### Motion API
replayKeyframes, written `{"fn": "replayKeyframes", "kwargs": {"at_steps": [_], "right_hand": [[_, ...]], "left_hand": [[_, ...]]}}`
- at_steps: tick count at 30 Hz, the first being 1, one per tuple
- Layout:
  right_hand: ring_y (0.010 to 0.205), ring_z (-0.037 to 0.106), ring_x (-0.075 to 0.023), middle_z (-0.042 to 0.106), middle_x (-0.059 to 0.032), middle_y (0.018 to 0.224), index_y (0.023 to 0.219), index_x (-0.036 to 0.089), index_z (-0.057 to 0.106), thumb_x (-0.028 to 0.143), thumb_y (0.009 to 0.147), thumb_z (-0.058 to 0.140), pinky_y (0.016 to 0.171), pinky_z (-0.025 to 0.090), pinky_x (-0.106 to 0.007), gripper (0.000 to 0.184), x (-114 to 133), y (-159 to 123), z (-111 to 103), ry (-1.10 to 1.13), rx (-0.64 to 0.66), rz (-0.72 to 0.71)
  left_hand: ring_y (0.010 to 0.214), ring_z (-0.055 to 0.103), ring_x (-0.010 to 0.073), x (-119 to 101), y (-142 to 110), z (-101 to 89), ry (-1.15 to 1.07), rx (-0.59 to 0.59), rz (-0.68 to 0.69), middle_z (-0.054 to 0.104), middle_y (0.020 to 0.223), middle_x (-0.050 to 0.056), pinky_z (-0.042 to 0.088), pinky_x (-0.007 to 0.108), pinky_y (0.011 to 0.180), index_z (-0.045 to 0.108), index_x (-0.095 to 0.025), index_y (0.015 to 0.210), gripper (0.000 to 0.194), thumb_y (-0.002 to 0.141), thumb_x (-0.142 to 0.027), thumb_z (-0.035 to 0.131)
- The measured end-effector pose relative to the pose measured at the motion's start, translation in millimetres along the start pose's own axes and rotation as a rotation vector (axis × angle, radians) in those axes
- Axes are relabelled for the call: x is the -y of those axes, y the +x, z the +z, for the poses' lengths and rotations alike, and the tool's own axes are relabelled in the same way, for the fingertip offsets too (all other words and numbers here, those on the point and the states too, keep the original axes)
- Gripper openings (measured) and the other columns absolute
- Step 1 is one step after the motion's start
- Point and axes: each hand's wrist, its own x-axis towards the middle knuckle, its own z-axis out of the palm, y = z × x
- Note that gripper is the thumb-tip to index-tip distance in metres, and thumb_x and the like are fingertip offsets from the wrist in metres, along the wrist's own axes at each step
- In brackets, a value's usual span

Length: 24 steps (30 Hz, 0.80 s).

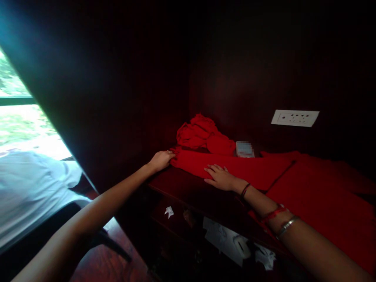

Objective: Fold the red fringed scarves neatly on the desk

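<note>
A red garment, perhaps a sweater [320, 196], lies spread over a dark shelf, with a long sleeve [249, 168] stretched out to the left. At the sleeve's gathered end, my left hand [161, 159] has its fingers closed on the cloth. My right hand [221, 177] rests on the sleeve's near edge, palm down with fingers spread. Behind the sleeve sits a crumpled heap of red cloth [202, 133]. The right part of the garment runs on toward the frame's edge and into shadow.
A white socket panel [295, 118] is on the dark back wall, above a small blurred-out item [244, 149]. Papers [226, 239] and a white scrap [169, 212] lie on the lower shelf. On the left are a window and a person's white shirt [35, 192] by a dark chair.
</note>
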Motion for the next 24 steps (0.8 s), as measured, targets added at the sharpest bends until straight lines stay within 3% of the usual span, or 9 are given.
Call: {"fn": "replayKeyframes", "kwargs": {"at_steps": [3, 6, 9, 12, 14, 17, 21, 24], "right_hand": [[0.122, 0.015, -0.0312, 0.02, -0.0123, 0.134, 0.129, 0.019, 0.023, 0.056, 0.078, 0.02, 0.091, 0.017, -0.056, 0.062, 1, 0, 0, -0.009, 0.009, 0.004], [0.122, 0.013, -0.032, 0.018, -0.012, 0.135, 0.13, 0.02, 0.021, 0.056, 0.078, 0.019, 0.091, 0.016, -0.056, 0.063, 2, 0, 0, -0.011, 0.025, 0.011], [0.122, 0.013, -0.0329, 0.018, -0.0122, 0.135, 0.13, 0.019, 0.021, 0.056, 0.078, 0.019, 0.09, 0.017, -0.057, 0.063, 3, 0, 0, -0.017, 0.023, 0.009], [0.121, 0.014, -0.0335, 0.018, -0.0126, 0.135, 0.13, 0.018, 0.02, 0.056, 0.078, 0.018, 0.089, 0.017, -0.058, 0.064, 3, 0, -1, -0.015, 0.022, 0.005], [0.121, 0.014, -0.0336, 0.018, -0.013, 0.135, 0.13, 0.018, 0.021, 0.056, 0.078, 0.018, 0.089, 0.018, -0.058, 0.064, 3, 0, -3, -0.012, 0.034, 0.008], [0.12, 0.017, -0.0344, 0.02, -0.0139, 0.134, 0.129, 0.019, 0.023, 0.058, 0.077, 0.02, 0.088, 0.02, -0.056, 0.065, 3, 2, -5, -0.006, 0.055, 0.023], [0.119, 0.019, -0.0348, 0.023, -0.015, 0.132, 0.127, 0.018, 0.026, 0.059, 0.076, 0.022, 0.088, 0.021, -0.056, 0.065, 4, 3, -6, -0.001, 0.046, 0.014], [0.12, 0.018, -0.0344, 0.022, -0.0147, 0.132, 0.128, 0.018, 0.025, 0.058, 0.077, 0.021, 0.088, 0.02, -0.057, 0.065, 4, 2, -5, -0.005, 0.049, 0.014]], "left_hand": [[0.086, 0.054, 0.0204, 20, -11, -5.1, 0.047, 0.12, -0.127, 0.056, 0.093, 0.008, 0.041, 0.03, 0.071, 0.054, -0.02, 0.098, 0.027, 0.075, -0.018, 0.04], [0.095, 0.049, 0.0249, 16, -20, -10.9, -0.026, 0.247, -0.126, 0.051, 0.108, 0.012, 0.04, 0.033, 0.074, 0.042, -0.019, 0.116, 0.048, 0.069, -0.03, 0.051], [0.109, 0.038, 0.0266, -15, -19, -9.6, -0.153, 0.167, -0.054, 0.036, 0.124, 0.015, 0.036, 0.034, 0.082, 0.022, -0.016, 0.128, 0.073, 0.067, -0.043, 0.052], [0.103, 0.045, 0.0242, -42, -8, -2.7, -0.151, 0.091, -0.058, 0.042, 0.118, 0.015, 0.037, 0.032, 0.08, 0.021, -0.015, 0.128, 0.064, 0.073, -0.035, 0.047], [0.092, 0.051, 0.0213, -46, 2, 0.7, -0.113, 0.076, -0.037, 0.051, 0.106, 0.011, 0.04, 0.03, 0.075, 0.031, -0.018, 0.124, 0.051, 0.075, -0.022, 0.044], [0.086, 0.054, 0.0193, -32, 15, 0.5, -0.052, 0.036, 0.003, 0.056, 0.094, 0.008, 0.04, 0.028, 0.072, 0.048, -0.02, 0.107, 0.034, 0.075, -0.014, 0.04], [0.081, 0.054, 0.0184, 1, 16, -4.3, 0.049, -0.027, 0.011, 0.057, 0.09, 0.007, 0.04, 0.028, 0.071, 0.055, -0.018, 0.094, 0.024, 0.077, -0.016, 0.036], [0.078, 0.055, 0.0181, 23, 6, -8.7, 0.115, 0.089, -0.033, 0.057, 0.09, 0.007, 0.041, 0.028, 0.069, 0.055, -0.019, 0.095, 0.027, 0.079, -0.015, 0.034]]}}
